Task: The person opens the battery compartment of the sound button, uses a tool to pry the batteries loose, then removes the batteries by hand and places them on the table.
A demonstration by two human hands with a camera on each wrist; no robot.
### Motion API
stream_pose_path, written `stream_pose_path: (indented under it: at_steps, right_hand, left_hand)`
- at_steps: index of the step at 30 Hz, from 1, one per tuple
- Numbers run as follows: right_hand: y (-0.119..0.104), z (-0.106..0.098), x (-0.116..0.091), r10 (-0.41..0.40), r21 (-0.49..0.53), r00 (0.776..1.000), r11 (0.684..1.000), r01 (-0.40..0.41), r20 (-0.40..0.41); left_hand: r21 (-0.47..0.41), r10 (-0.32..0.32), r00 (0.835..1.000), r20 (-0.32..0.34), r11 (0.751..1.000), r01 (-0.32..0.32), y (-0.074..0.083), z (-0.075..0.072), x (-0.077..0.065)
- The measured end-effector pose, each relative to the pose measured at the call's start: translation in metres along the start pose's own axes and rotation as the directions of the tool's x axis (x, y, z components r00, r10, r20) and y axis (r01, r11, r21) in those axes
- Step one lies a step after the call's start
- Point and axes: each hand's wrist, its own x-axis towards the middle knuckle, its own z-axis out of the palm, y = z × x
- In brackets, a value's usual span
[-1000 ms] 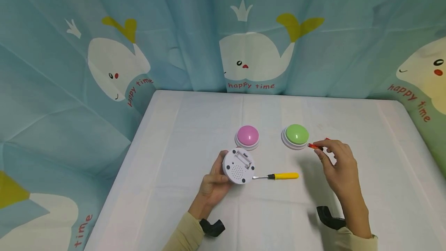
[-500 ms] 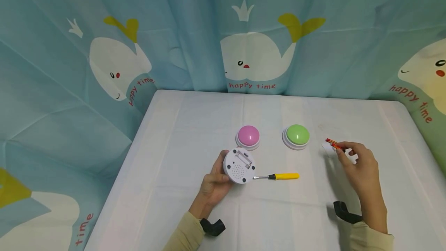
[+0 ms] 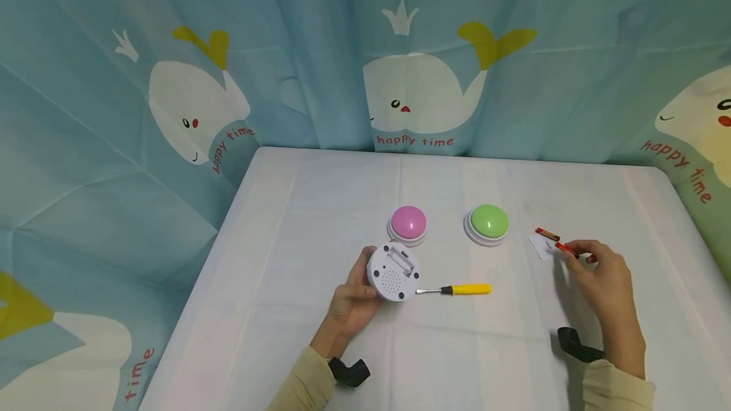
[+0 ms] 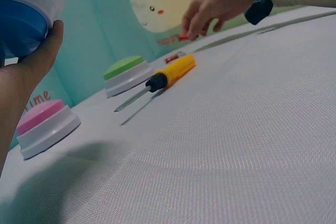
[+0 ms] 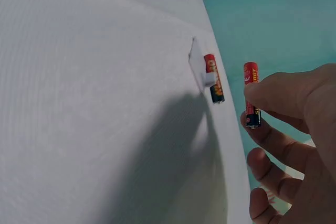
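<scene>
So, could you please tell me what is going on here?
The left hand holds a blue button upside down, its battery slot uncovered. The right hand pinches a battery above the table, near a second battery lying beside a small white piece. A screwdriver, pink button and green button rest there.

White button (image 3: 391,281), underside showing, battery slot (image 3: 401,260) uncovered, red-black battery (image 5: 251,72) held aloft

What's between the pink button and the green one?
Nothing: in the head view, just bare white tablecloth lies between the pink button and the green button.
</scene>
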Motion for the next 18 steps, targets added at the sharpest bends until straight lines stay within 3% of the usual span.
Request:
stream_pose_path:
  at_steps: [7, 18]
  right_hand:
    - [0.0048, 0.0021, 0.002, 0.071, -0.011, 0.997, 0.997, -0.07, 0.043]
    - [0.0099, 0.0061, 0.0015, 0.091, -0.047, 0.994, 0.995, -0.088, 0.053]
  left_hand:
    - [0.014, -0.003, 1.0, -0.006, 1.0, 0.003, 0.0008, 0.002, -0.0007]
    - [0.006, -0.004, 1.0, 0.012, 1.0, 0.004, -0.0002, 0.0001, -0.0001]
